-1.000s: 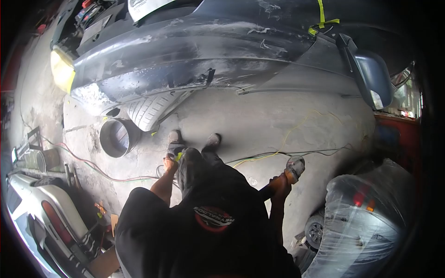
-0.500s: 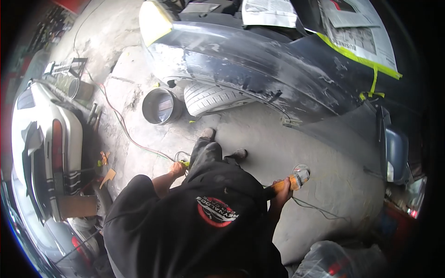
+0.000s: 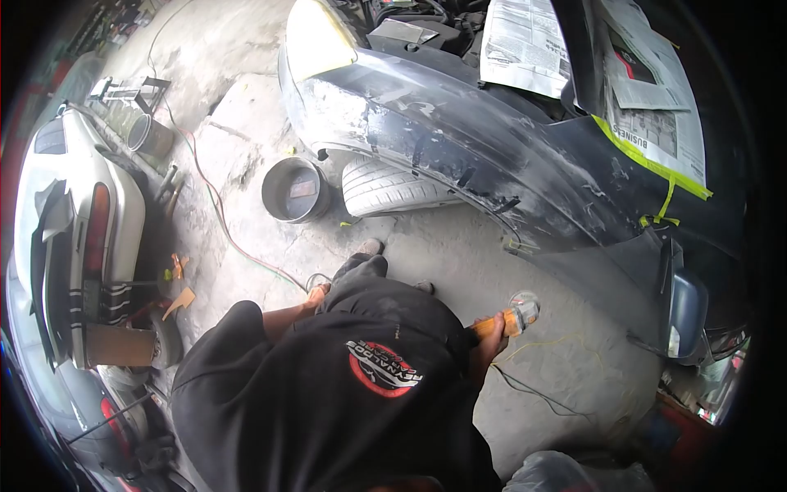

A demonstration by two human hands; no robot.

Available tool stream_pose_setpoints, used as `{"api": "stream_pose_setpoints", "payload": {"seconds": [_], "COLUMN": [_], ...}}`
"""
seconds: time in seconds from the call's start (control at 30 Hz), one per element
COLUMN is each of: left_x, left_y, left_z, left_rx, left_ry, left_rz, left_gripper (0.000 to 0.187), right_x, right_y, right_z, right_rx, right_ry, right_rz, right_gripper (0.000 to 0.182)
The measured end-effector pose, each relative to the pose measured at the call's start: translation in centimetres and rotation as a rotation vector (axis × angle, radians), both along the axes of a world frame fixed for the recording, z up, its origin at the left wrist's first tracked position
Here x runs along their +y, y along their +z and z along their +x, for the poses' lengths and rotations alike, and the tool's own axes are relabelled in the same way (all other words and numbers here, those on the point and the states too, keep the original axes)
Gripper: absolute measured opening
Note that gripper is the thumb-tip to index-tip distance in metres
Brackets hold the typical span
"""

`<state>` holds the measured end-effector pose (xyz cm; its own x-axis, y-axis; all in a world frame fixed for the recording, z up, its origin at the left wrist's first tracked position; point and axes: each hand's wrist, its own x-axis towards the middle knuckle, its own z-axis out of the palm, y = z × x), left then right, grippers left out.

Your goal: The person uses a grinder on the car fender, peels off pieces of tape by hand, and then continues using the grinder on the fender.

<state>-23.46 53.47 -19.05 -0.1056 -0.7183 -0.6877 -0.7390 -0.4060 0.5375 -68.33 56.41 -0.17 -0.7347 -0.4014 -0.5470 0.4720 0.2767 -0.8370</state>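
Observation:
My right hand (image 3: 491,331) is wrapped around the orange body of an angle grinder (image 3: 515,318). Its grey head and pale disc point away from me, above the floor. A dark cord (image 3: 537,392) trails on the floor below that hand. At my other side, my left hand (image 3: 316,297) is closed beside my thigh, where a thin red and green hose (image 3: 215,199) comes up in a small loop. The yellow-green piece at the hose end is now mostly hidden by the hand. Before me is a dark car fender (image 3: 459,123) with sanded, whitish patches.
A metal bucket (image 3: 293,190) stands by the tyre (image 3: 393,187). Newspaper (image 3: 525,45) and yellow-green tape (image 3: 639,160) cover parts of the car; its side mirror (image 3: 687,307) juts out right. A white car bumper (image 3: 111,238) is at left, clear plastic (image 3: 566,476) at bottom right.
My view has shifted, so the car shows lower and further right. My left hand has turned, and the yellow-green piece in it shows less. The grinder remains in my right hand.

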Motion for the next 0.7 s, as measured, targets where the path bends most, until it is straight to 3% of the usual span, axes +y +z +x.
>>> {"api": "stream_pose_setpoints", "payload": {"seconds": [0.07, 0.17, 0.23, 0.3, 0.43, 0.57, 0.63, 0.7], "left_x": [-2.4, -4.6, -6.5, -9.3, -11.4, -11.1, -9.9, -8.2], "left_y": [5.7, 3.4, 1.1, 1.0, 2.6, -0.1, 0.2, 1.1], "left_z": [-0.6, 2.2, 4.4, 5.7, 3.5, 2.5, 2.2, 1.9], "left_rx": [0.035, -0.028, 0.282, 0.202, 0.066, 0.049, 0.236, 0.067], "left_ry": [0.055, 0.291, 0.571, 0.433, 0.184, 0.158, 0.087, -0.052], "left_rz": [0.001, 0.059, 0.026, 0.096, -0.288, -0.223, -0.120, -0.120], "left_gripper": [0.023, 0.018, 0.024, 0.019, 0.019, 0.027, 0.032, 0.035], "right_x": [-0.7, -1.1, -1.3, -1.6, -2.7, -3.1, -3.2, -3.3], "right_y": [0.6, 0.7, 0.4, 0.5, 1.0, 1.2, 1.3, 1.3], "right_z": [0.8, 1.3, 1.4, 1.7, 2.7, 3.1, 3.3, 3.4], "right_rx": [0.008, 0.012, 0.006, 0.006, 0.017, 0.007, 0.029, 0.051], "right_ry": [-0.011, -0.029, -0.041, -0.050, -0.097, -0.070, -0.068, -0.084], "right_rz": [-0.011, -0.009, -0.004, 0.001, 0.017, -0.002, 0.000, 0.009], "right_gripper": [0.039, 0.040, 0.040, 0.040, 0.039, 0.039, 0.037, 0.037]}}
